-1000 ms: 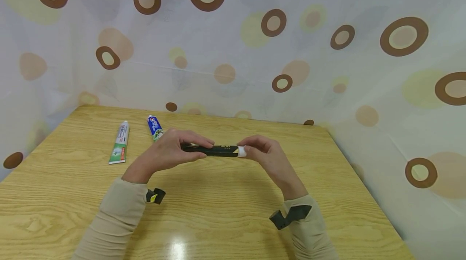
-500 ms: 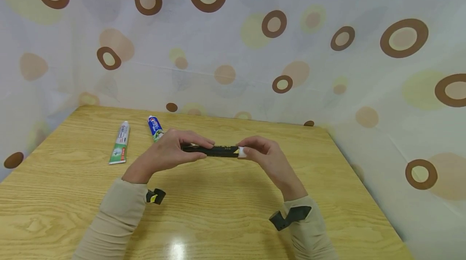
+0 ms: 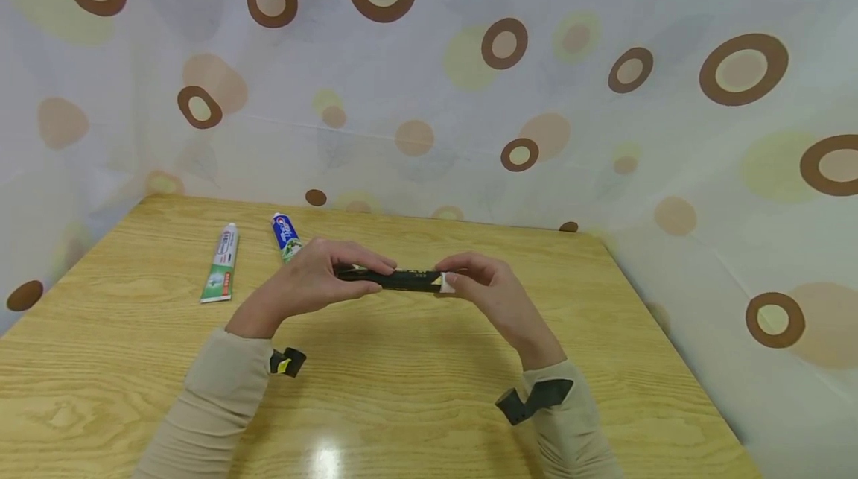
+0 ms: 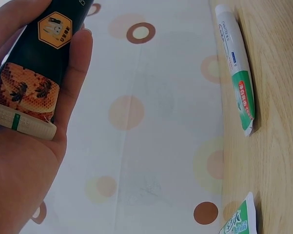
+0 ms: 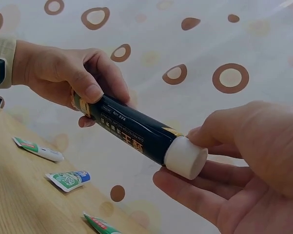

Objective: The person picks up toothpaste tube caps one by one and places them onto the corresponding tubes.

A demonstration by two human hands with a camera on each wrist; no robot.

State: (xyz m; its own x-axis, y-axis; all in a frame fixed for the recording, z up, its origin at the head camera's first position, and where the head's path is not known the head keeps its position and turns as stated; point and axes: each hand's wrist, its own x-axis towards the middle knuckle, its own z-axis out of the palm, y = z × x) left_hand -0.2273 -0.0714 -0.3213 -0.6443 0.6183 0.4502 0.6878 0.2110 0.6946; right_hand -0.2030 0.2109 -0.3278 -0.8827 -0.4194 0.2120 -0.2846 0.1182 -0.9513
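A dark toothpaste tube (image 3: 412, 280) with gold lettering is held level above the table between both hands. My left hand (image 3: 311, 274) grips the tube's crimped end, thumb below and fingers above. In the left wrist view, the tube's honeycomb print (image 4: 29, 90) and pale crimp lie against the palm. My right hand (image 3: 492, 289) pinches the white cap (image 5: 185, 157) between thumb and fingers. The cap sits on the tube's end in the right wrist view.
On the wooden table (image 3: 375, 389), a white-and-green toothpaste tube (image 3: 220, 263) lies at left. A blue-and-green tube (image 3: 286, 235) is partly behind my left hand. Another green-and-red tube (image 5: 100, 224) shows in the right wrist view. A patterned sheet (image 3: 429, 92) walls the back and sides.
The right fingers have shifted slightly on the cap, and the tube's capped end has dipped a little. The left hand and the tubes on the table stay put.
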